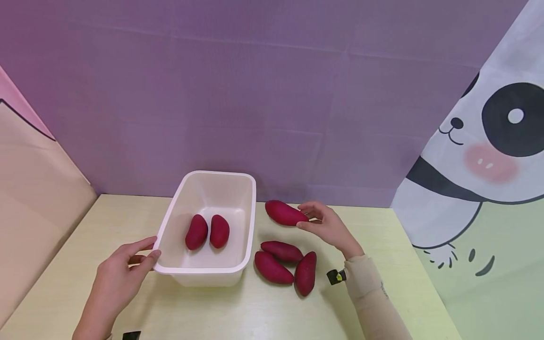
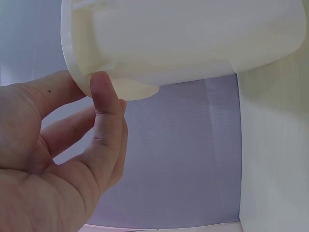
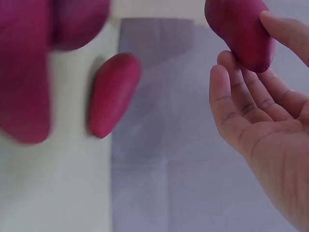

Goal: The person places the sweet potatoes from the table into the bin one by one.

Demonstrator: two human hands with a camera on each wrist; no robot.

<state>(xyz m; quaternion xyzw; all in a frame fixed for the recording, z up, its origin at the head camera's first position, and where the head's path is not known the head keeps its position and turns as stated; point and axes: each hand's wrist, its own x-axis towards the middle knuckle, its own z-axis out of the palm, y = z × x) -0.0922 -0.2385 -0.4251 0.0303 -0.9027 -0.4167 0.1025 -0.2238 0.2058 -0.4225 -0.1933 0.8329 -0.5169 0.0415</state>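
1. The left hand (image 1: 123, 269), at the bin's 8 o'clock, pinches the rim of the bin (image 1: 197, 271) between thumb and finger.
2. The right hand (image 1: 325, 226), out at 3 o'clock, grips one end of a potato (image 1: 284, 214), which is outside the bin.
3. Two potatoes (image 1: 197, 232) lie side by side on the bin's floor.
4. Three loose potatoes (image 1: 274, 267) cluster on the worktop (image 1: 289, 321) at 4 o'clock.
5. The work looks partway: two in, four out; whether they are going in or coming out cannot be told.
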